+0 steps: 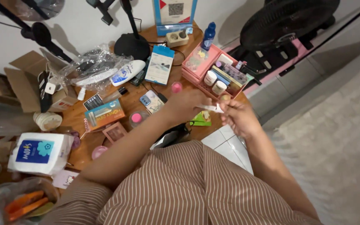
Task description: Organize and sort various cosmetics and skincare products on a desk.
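My left hand (186, 105) and my right hand (239, 118) meet over the right edge of a round wooden table (82, 156). Between them they hold a small white strip-like object (211, 108); what it is cannot be told from the blur. The left hand pinches its left end and the right hand's fingers close on its right end. Just behind the hands stands a pink organiser tray (193, 77) with small jars and tubes. A small green packet (202, 118) lies under the hands on the table edge.
The table is crowded: a phone (151, 101), a colourful small box (104, 114), pink compacts (137, 118), a white lotion bottle (128, 71), a tissue pack (41, 152), a blue bottle (208, 36). A black fan (286, 21) stands at the back right. White tiled floor (230, 146) lies below my hands.
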